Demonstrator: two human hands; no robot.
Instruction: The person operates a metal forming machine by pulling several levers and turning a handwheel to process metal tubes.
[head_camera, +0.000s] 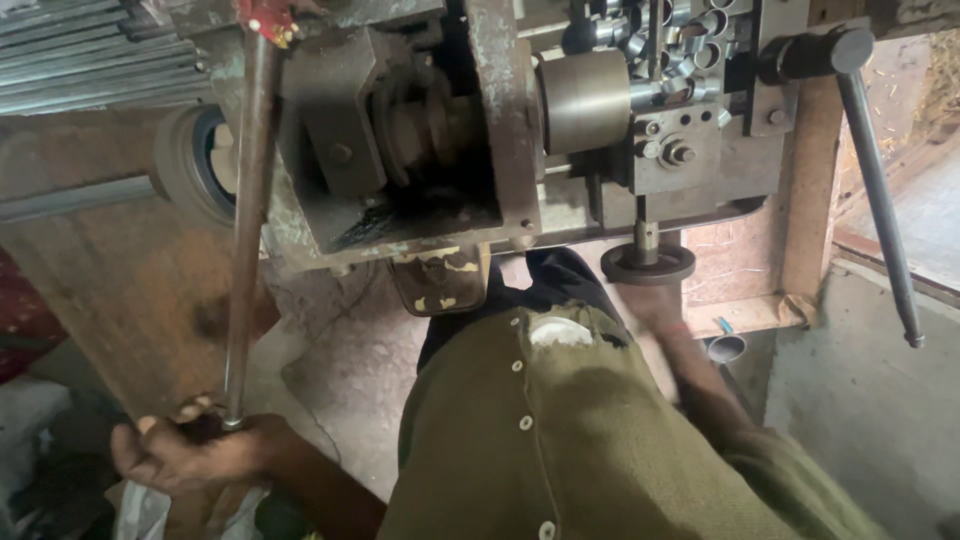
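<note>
your left hand (185, 452) sits low at the left of the view, fingers (135, 458) curled closed around the bottom end of a long metal lever (245, 230). the lever rises nearly straight up from your grip to a red fitting (265, 18) at the top left of the machine (420, 130), a heavy, grimy metal block with a smooth steel drum (585, 100) on its right face. your right hand (655, 308) reaches up under the machine, just below a small dark wheel (648, 265) on a short shaft; it is blurred, so you cannot tell whether its fingers are open or closed. a second long handle (880, 200) slants down at the far right, untouched. short cut metal rings (690, 40) pile up behind the drum. your olive buttoned cardigan (560, 440) fills the lower middle.
</note>
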